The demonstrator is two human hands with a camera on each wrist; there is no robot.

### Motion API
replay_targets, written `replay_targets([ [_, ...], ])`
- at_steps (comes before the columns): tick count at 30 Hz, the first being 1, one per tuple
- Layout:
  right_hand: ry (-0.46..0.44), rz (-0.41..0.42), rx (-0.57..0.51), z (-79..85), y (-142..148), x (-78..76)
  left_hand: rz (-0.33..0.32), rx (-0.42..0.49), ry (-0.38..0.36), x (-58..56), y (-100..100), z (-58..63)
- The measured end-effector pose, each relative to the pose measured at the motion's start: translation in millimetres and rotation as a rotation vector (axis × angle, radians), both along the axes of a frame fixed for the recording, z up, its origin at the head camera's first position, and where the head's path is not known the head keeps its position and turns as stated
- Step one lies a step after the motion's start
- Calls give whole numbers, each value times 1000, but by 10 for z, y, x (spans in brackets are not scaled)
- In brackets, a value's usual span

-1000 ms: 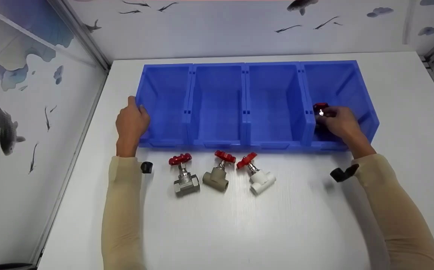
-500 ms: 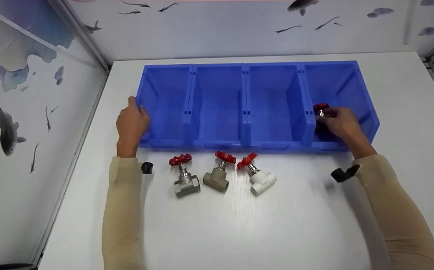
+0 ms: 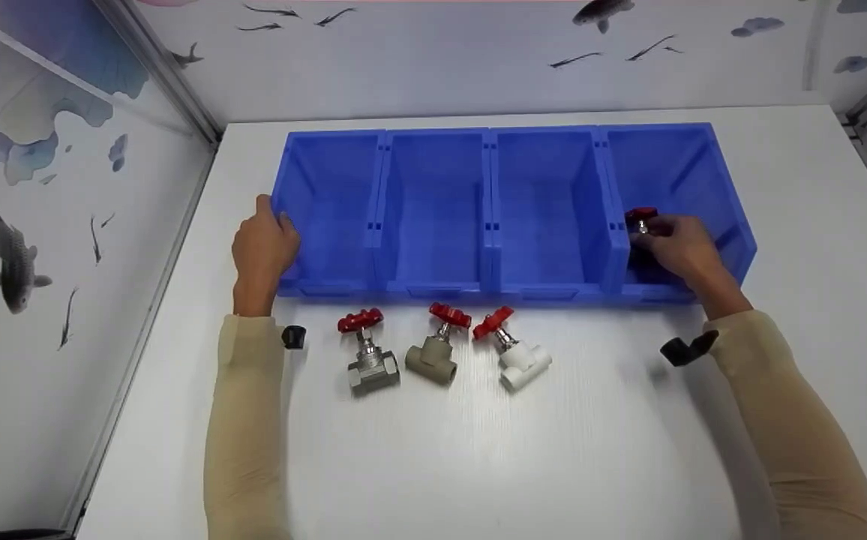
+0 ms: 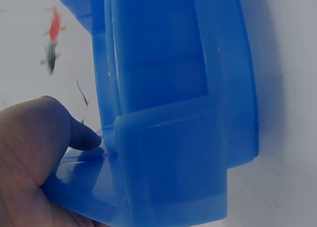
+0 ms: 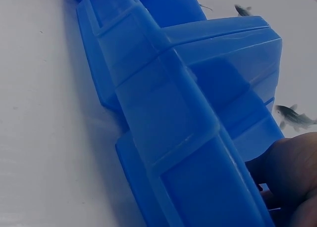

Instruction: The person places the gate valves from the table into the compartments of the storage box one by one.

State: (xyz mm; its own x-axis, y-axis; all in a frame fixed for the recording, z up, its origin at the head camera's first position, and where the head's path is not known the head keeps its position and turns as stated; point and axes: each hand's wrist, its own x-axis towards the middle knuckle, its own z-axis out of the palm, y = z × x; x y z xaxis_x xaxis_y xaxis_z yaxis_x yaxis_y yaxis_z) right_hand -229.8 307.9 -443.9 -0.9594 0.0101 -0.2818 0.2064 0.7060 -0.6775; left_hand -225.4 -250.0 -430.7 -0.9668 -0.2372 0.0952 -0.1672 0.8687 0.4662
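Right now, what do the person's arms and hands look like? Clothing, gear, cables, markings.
Left hand and right hand: no gloves. Left sleeve and right sleeve: long, plain beige, reaching the wrists. A small black piece sits on the inner side of each cuff: left piece, right piece. No cables or printed markings show on the sleeves.

White worktop point(image 3: 553, 457) extends beneath the fingers point(image 3: 263, 203). Fish-printed back panel point(image 3: 441, 67) stands beyond them; fish-printed side panel point(image 3: 58, 247) stands to their left.
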Motion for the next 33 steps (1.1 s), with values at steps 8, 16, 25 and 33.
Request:
replay_targets([
  [8, -24, -3, -4, 27, 16, 7, -1, 5, -4, 1, 0, -2],
  [16, -26, 4, 2, 64, 14, 45, -3, 10, -6, -4, -2, -8],
  [25, -7, -2, -19, 152, -14, 104, -6, 10, 6, -8, -6, -18],
  [33, 10, -36, -63, 236, -9, 177, -10, 8, 16, -15, -15, -37],
])
